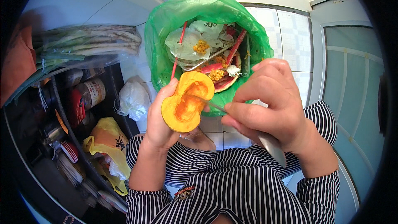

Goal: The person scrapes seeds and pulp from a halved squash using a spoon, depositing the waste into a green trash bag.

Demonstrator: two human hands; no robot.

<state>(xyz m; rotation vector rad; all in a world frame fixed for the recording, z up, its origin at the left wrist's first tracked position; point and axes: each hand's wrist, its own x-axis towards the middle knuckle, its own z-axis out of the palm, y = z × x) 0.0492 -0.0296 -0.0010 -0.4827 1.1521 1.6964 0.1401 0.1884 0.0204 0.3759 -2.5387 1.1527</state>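
Note:
My left hand (162,116) cradles a halved pumpkin (181,123), its yellow cut rim and hollow orange cavity turned up. In my right hand (264,102) is a slim metal utensil (214,104). The thin end reaches into the pumpkin's cavity, while a broad shiny end (273,151) sticks out below the palm. The exact kind of utensil is unclear. Just beyond both hands gapes a bin lined with a green plastic bag (161,15). Inside it lie clumps of pumpkin pulp (201,46), a clear plastic container (245,59), a red straw (183,32) and melon rind (230,82).
At left, an open dark rack holds a labelled jar (94,91), plates (70,171) and a yellow plastic bag (107,130). Scallions in plastic (93,40) lie above it. A knotted white bag (134,99) sits on the tiled floor. A glass-panelled door (351,93) stands at right.

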